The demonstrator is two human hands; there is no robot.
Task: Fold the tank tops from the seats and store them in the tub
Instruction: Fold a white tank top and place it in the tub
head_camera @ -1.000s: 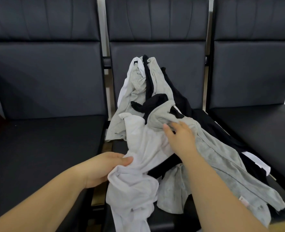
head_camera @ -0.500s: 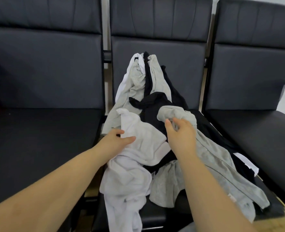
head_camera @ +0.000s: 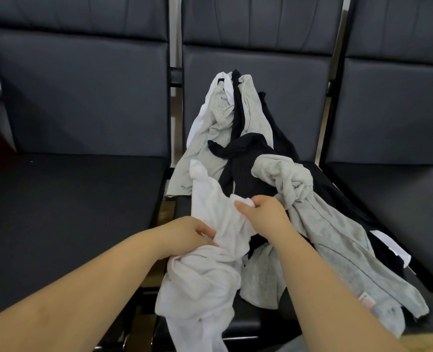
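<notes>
A heap of tank tops lies on the middle seat (head_camera: 248, 323) and up its backrest. A white tank top (head_camera: 210, 265) hangs crumpled over the seat's front left corner. My left hand (head_camera: 187, 235) grips its bunched cloth at the left side. My right hand (head_camera: 263, 212) pinches a fold of the same white top a little higher. A grey tank top (head_camera: 332, 235) stretches to the right of my right arm. A black tank top (head_camera: 246, 168) lies behind my hands. More grey and white tops (head_camera: 220, 115) lean on the backrest. No tub is in view.
Dark padded seats stand side by side: the left seat (head_camera: 70, 212) and the right seat (head_camera: 398, 199) bear nothing. Narrow gaps with metal frame parts separate them. A strip of light floor shows at the bottom right.
My right hand let go of the grey top and came left to pinch the white top. My left hand slid back down and took a fresh grip on the white cloth.
</notes>
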